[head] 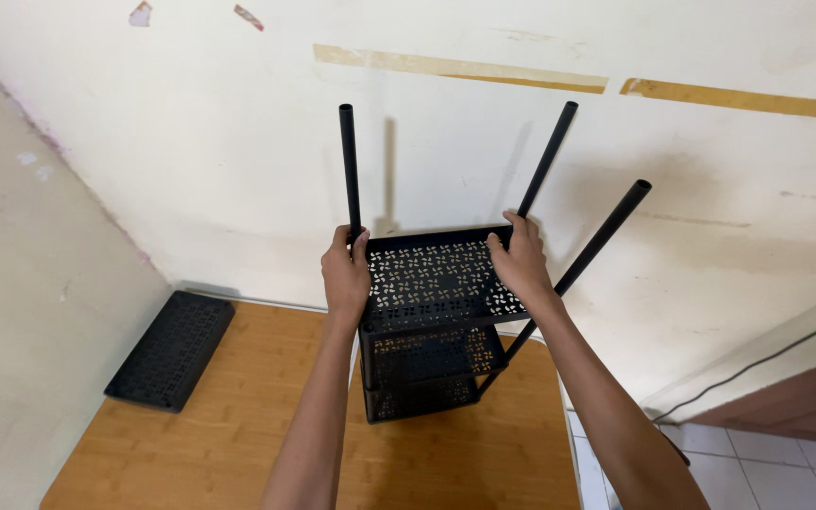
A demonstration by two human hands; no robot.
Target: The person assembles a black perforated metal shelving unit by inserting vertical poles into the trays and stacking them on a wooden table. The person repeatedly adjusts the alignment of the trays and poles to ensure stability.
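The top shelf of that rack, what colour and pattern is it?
Black top shelf, with small pinwheel-like cutouts; head view.

Standing at the table centre: a tiered rack, three shelves stacked one under another. Rising from its corners toward 12 and 1 o'clock: three poles, tilted, in front of the wall. At the top shelf's 9 o'clock edge, the left hand; at its 3 o'clock edge, the right hand. Lying flat at 9 o'clock from the rack, well apart, against the side wall: a loose shelf panel. At 4 o'clock, beyond the table edge and lower: tiled floor, with possibly a cable along the wall.
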